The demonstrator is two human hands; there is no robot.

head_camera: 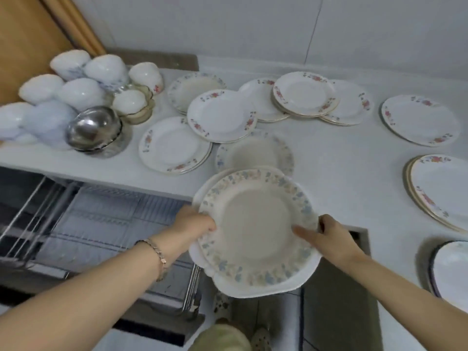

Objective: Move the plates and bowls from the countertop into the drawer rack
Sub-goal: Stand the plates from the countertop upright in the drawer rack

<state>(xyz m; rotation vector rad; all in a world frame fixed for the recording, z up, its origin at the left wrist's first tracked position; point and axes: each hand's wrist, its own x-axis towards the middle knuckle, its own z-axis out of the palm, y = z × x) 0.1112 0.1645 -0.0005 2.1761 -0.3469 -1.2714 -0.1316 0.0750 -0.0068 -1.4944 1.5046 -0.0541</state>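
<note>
From the head camera, our left hand (200,224) curls round the left rim of a stack of plates (255,231), and our right hand (331,239) grips the right rim, one finger lying across the blue-flowered top plate. The stack hangs in the air just off the front edge of the countertop (342,153), beside the right end of the open drawer rack (101,224). Upturned white bowls (76,92) crowd the countertop's far left corner, with a steel bowl (93,127) in front of them. Red-flowered plates (222,115) lie overlapping along the middle and right edge. A bracelet (157,252) circles our left wrist.
</note>
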